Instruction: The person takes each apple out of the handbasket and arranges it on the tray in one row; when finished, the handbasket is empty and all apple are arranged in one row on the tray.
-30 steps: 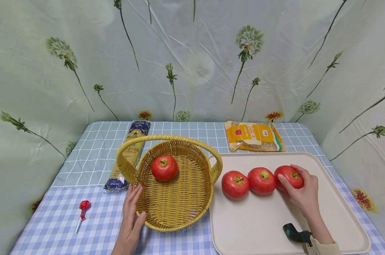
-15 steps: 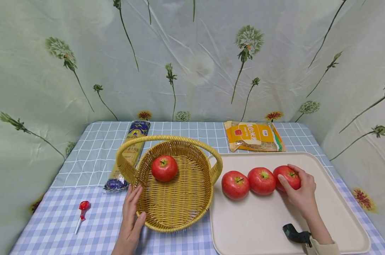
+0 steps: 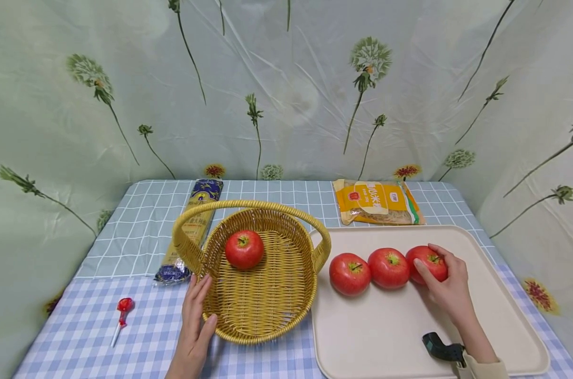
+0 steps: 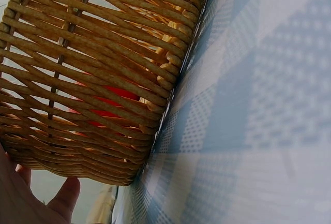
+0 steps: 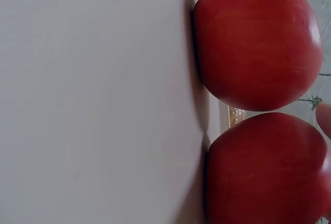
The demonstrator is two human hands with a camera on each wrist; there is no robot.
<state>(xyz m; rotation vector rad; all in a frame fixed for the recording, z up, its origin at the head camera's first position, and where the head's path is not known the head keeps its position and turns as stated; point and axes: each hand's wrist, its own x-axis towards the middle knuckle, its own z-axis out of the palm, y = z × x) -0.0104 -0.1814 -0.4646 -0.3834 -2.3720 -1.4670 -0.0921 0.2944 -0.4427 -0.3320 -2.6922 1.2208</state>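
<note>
My right hand (image 3: 450, 287) grips a red apple (image 3: 425, 263) with thumb on the near side and fingers over the far right side. That apple stands at the right end of a row on the beige tray (image 3: 386, 337), right beside the middle apple (image 3: 388, 268); a third apple (image 3: 349, 273) is at the left end. In the right wrist view, the gripped apple (image 5: 264, 172) sits low on the tray surface. My left hand (image 3: 191, 326) rests its fairly straight fingers against the left side of a woven basket (image 3: 267, 310) with an arched handle. One apple (image 3: 244, 249) lies inside the basket.
A spaghetti packet (image 3: 196, 226) lies behind the basket's left side. An orange food packet (image 3: 378, 202) lies behind the tray. A red lollipop (image 3: 124, 310) is on the checked cloth at left. The basket handle (image 3: 253, 204) arches over the basket's far part.
My right hand has shifted the gripped apple slightly left, closer against the middle apple, then stayed nearly still. My left hand and the basket have not moved.
</note>
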